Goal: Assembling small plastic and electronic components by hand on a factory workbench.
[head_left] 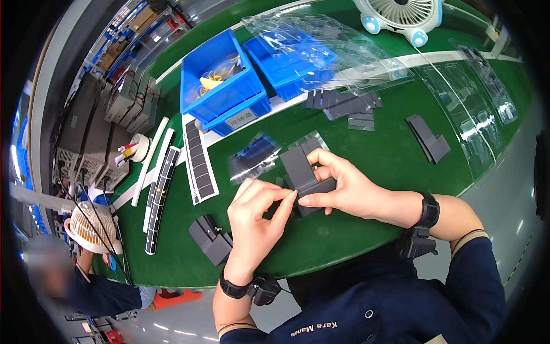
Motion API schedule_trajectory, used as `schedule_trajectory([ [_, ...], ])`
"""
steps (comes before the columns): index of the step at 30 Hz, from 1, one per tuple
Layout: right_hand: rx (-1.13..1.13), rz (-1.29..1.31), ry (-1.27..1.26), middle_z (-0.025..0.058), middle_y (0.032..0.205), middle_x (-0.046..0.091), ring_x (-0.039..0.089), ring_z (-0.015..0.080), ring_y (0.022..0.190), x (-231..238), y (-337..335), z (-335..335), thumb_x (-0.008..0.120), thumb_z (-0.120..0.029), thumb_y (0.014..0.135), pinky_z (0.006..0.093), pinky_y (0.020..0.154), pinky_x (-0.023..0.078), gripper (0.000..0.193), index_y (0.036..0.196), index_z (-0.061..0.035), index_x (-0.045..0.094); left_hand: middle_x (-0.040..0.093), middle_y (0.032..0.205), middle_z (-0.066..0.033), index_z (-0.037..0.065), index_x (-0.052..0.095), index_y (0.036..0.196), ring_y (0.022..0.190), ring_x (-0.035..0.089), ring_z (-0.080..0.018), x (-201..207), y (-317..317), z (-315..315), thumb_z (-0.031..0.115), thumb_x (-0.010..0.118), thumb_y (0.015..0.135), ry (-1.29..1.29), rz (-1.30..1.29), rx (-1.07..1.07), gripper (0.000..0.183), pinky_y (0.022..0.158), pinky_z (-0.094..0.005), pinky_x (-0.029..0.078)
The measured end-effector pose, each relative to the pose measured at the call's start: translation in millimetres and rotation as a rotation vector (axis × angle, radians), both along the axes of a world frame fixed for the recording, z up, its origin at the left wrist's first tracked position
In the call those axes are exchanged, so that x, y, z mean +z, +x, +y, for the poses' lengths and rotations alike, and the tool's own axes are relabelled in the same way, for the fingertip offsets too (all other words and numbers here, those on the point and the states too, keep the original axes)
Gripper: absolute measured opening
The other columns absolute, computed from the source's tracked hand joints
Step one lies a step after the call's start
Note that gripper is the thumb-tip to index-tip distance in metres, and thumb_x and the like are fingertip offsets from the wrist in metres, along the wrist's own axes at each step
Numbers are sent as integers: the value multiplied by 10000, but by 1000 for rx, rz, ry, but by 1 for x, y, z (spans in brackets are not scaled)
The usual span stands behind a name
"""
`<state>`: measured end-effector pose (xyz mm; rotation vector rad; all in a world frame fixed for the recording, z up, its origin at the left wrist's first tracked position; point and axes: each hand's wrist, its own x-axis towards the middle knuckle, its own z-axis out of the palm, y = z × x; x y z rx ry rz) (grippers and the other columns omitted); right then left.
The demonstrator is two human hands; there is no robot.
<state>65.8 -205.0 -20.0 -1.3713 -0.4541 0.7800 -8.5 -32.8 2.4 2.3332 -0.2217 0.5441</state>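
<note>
My right hand (352,186) is closed round a dark grey angular plastic part (298,166), its thumb on the near side and its fingers behind. At the part's lower left corner my left hand (258,215) is closed in a pinch. Whatever its fingertips hold, if anything, is too small to make out. A similar dark grey part (211,241) lies on the table left of my left wrist. To the right rests another dark grey part (428,139). Just beyond my hands is a clear film sheet with dark pieces (256,159).
Blue bins (220,100) stand at the back, one holding yellow items. Clear plastic trays (338,49) pile beside them, near a white fan (401,14). Black label strips (200,163) and a dark roll (160,200) lie left. Another person (97,286) sits at far left.
</note>
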Motion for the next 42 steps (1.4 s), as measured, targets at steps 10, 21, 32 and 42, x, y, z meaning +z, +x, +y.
schedule_trajectory([
  [10, 51, 28, 76, 53, 885, 606, 578, 89, 704, -2, 1, -2, 703, -68, 768, 231, 508, 477, 432, 1106, -74, 434, 626, 722, -40, 30, 680, 757, 680, 527, -149, 3, -2, 2, 13, 723, 722, 47, -11, -13, 58, 559, -252, 401],
  [21, 93, -79, 23, 81, 885, 636, 538, 74, 571, 1, 3, -2, 703, -74, 762, 217, 470, 430, 469, 1138, -55, 423, 614, 691, -31, 19, 673, 733, 670, 505, -112, 2, -4, 3, 29, 715, 746, -101, 104, 34, 45, 523, -218, 378],
  [32, 30, 141, -21, -44, 809, 633, 530, -11, 641, 1, 4, -2, 704, -235, 815, 134, 425, 335, 244, 1004, -94, 642, 625, 710, -44, 4, 662, 929, 635, 560, -83, 3, -7, -2, 127, 637, 856, -346, 342, 81, 146, 493, -226, 413],
  [42, 51, 271, 109, -13, 890, 628, 551, 29, 735, 10, 9, -2, 611, -265, 887, 160, 515, 411, 261, 1059, -69, 601, 551, 679, 3, 51, 502, 852, 560, 459, -45, -6, -7, 2, 252, 428, 986, -607, 578, -138, 252, 503, -197, 366],
])
